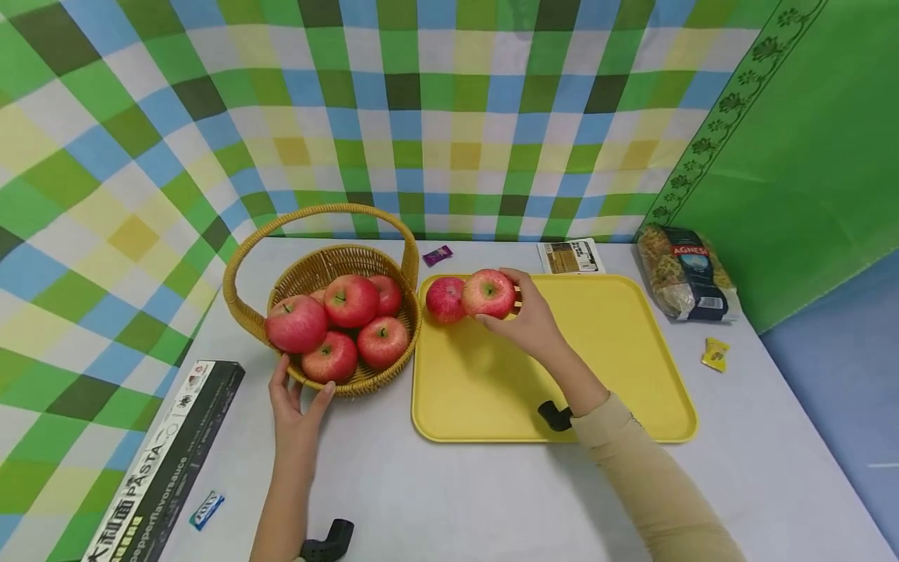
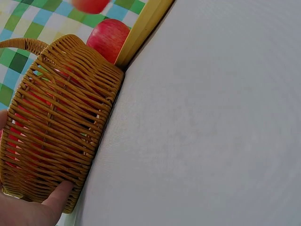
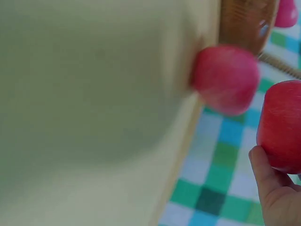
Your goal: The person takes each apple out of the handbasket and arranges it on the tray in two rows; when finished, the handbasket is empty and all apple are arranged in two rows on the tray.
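An apple (image 1: pixel 488 293) is gripped by the right hand (image 1: pixel 531 321) over the tray (image 1: pixel 632 367)'s far left corner, beside another apple (image 1: pixel 445 299). It should be lowered gently. The basket (image 1: pixel 309 269), left of the tray, is steadied by the left hand (image 1: pixel 296 406) with relaxed fingers.

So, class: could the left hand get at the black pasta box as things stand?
Probably yes. The left hand rests on the basket wall, its grip loose. The pasta box lies just to its left on the table, with nothing between them.
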`<state>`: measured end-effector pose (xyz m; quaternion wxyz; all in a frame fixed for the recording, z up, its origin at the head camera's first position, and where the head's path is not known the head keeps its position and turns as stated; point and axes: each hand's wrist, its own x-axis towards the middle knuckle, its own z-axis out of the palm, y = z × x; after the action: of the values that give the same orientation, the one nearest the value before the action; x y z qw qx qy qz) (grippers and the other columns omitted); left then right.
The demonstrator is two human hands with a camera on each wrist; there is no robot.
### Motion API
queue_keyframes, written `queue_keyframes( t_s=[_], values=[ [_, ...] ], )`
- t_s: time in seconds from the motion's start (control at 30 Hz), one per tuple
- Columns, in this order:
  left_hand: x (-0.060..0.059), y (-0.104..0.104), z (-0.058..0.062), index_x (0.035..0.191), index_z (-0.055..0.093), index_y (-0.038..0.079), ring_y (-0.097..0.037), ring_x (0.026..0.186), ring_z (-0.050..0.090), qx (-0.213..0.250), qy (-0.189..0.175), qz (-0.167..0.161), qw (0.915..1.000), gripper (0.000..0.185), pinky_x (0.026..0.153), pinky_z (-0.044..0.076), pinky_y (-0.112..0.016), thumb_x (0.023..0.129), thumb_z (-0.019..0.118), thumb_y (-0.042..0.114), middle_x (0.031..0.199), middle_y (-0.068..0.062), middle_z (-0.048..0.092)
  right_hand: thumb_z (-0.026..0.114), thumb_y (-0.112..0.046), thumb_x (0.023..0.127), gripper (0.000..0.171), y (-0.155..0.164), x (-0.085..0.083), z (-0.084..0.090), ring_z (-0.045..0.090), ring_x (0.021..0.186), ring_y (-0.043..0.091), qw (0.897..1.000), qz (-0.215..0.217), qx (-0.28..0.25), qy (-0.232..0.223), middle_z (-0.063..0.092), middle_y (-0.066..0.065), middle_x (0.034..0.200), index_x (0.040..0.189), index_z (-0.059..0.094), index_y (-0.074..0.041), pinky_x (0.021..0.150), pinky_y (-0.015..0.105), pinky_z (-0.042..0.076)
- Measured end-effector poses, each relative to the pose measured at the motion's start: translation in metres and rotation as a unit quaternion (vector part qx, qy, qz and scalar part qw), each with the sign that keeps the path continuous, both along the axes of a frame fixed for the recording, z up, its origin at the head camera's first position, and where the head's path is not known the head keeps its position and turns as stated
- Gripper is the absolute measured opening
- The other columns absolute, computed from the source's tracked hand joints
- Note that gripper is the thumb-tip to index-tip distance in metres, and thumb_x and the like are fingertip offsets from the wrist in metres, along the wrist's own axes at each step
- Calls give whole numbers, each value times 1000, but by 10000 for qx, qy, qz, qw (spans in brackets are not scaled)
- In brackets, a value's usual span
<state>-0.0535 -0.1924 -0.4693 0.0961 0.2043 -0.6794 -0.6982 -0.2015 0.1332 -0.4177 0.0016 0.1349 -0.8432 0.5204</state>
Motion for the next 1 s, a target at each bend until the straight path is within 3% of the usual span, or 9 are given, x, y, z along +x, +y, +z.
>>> queue_keyframes(
  t_s=[0.2,0.37,1.0],
  values=[
    [-1,0,1,152,12,33,-20,145,11,-8,-71,12,10000,85,113,28,-42,90,69,19,157,10,8,81,-26,79,79,27,-10,-22,48,110,30,9980,-387,129,-487,46,10,131,140,35,-9,83,39,52],
    [-1,1,0,153,13,32,-21,145,11,35,-20,36,10000,85,114,27,-43,90,69,19,157,10,9,80,-28,80,79,36,-18,-37,48,108,30,9952,-501,232,-809,45,13,131,140,33,-7,84,38,51],
    [0,2,1,152,14,31,-21,144,12,39,79,41,10000,85,114,26,-44,90,69,18,157,10,11,78,-26,81,81,33,-39,-45,45,121,36,9917,-357,551,-1110,41,21,137,142,29,-2,101,47,43]
  ],
)
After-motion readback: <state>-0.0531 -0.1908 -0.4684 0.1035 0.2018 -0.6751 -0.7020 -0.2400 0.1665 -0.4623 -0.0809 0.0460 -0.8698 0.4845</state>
